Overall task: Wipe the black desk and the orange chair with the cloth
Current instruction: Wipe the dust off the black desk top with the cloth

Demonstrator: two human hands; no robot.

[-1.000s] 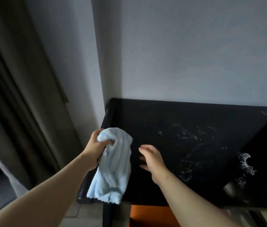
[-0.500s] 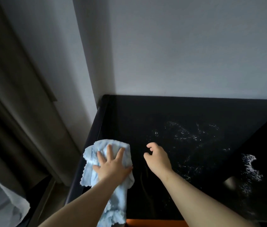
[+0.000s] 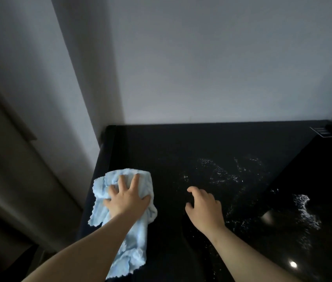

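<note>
Head view, looking down at a glossy black desk (image 3: 181, 147) set into a corner against a pale grey wall (image 3: 222, 58), with a dark curtain (image 3: 8, 159) at the left.

The left hand (image 3: 126, 198) lies flat with its fingers spread wide, pressing one light blue cloth (image 3: 134, 253) onto the near left part of the desk. The cloth's tail trails back under the forearm to the front edge. The right hand (image 3: 203, 210) is just beside it, over the middle of the desk. Its fingers are loosely curled and hold nothing; whether the fingertips touch the surface is unclear.

A second ago the left hand held the cloth bunched in the air above the desk's left edge. Half a second ago it was already flat on the cloth, and it now sits a little farther toward the wall. The right hand is much as it was.

Count: two hands, one cloth, one desk. Two patches of white specks lie on the desk, one scattered in the middle (image 3: 222, 176) and one brighter at the right (image 3: 307, 212).
</note>
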